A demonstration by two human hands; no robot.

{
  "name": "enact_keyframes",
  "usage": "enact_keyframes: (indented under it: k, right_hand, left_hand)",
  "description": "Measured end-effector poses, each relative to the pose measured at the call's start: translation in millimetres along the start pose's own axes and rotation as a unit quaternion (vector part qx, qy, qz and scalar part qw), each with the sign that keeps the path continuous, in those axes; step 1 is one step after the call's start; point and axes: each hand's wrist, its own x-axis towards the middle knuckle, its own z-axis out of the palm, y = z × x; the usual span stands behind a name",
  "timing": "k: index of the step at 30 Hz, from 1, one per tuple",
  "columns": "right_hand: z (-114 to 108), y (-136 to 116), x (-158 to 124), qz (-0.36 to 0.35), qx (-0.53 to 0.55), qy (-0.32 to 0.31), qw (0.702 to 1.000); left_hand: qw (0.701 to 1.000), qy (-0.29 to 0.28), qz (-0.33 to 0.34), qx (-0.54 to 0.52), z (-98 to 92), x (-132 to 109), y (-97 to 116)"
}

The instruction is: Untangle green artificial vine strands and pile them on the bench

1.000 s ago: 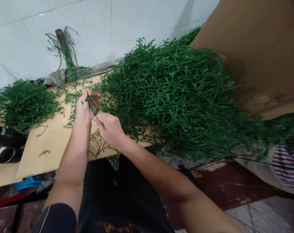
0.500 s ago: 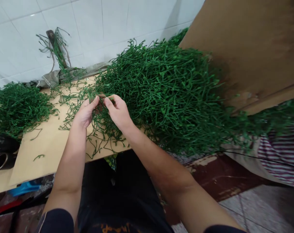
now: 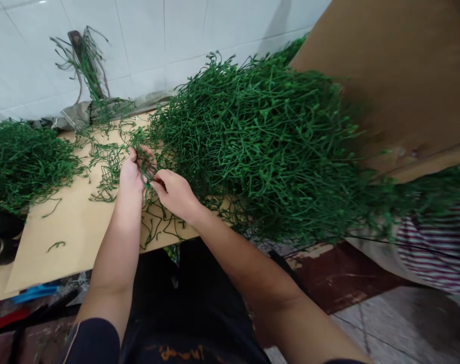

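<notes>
Thin green stems with small tips form a large heap (image 3: 260,146) right of my hands. My left hand (image 3: 133,169), palm turned up and fingers curled, holds a small bunch of green stems (image 3: 142,159) over the tan board (image 3: 74,222). Close beside it, my right hand (image 3: 173,192) pinches at the lower end of that bunch with thumb and forefinger. Loose stems (image 3: 106,169) lie scattered on the board around both hands.
A smaller green heap (image 3: 29,162) lies at the left. Behind the board, a dark upright post (image 3: 84,63) carries stems against the tiled wall. A large cardboard sheet (image 3: 397,86) leans at the right. Dark round objects (image 3: 0,250) stand at the left edge.
My right hand has moved down and slightly left, from level with my left fingertips to below them. My left hand has turned its palm more upward, with the stems across it.
</notes>
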Motion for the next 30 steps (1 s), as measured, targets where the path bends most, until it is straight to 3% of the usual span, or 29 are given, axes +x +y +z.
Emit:
enact_keyframes:
  k: [5,11,14,17,18,20,22,24,26,30]
  right_hand:
    - [4,-6,-2,-0.042,-0.078,-0.021,0.996]
    - [3,-16,-12,-0.023,-0.077,-0.033,0.996]
    - [-3,-30,-29,-0.110,-0.022,-0.091,0.990]
    - [-16,-34,-39,-0.211,0.029,-0.129,0.969]
    - [-23,-30,-37,-0.185,0.021,-0.092,0.978]
    - [-38,-15,-26,-0.058,-0.025,0.032,0.998]
    - [-51,0,-12,0.025,-0.076,0.134,0.988]
    - [-56,8,-2,0.054,-0.118,0.193,0.973]
    - [-50,4,0,0.045,-0.130,0.176,0.975]
    - [-18,-15,-3,0.010,-0.094,0.024,0.995]
  left_hand:
    - [0.996,-0.002,-0.030,-0.088,-6.4,4,0]
    - [0.995,0.050,-0.037,-0.075,0.7,-1,1]
    - [0.994,0.076,0.022,-0.070,-10.8,3,13]
    - [0.982,0.114,0.130,-0.079,-28.8,7,27]
    - [0.979,0.114,0.148,-0.078,-33.0,7,30]
    - [0.983,0.088,0.138,-0.080,-35.8,5,32]
    - [0.989,0.047,0.102,-0.097,-31.9,2,28]
    - [0.988,0.014,0.081,-0.127,-24.4,1,22]
    - [0.986,-0.007,0.068,-0.151,-16.9,0,15]
    - [0.986,-0.019,0.040,-0.160,-8.5,1,5]
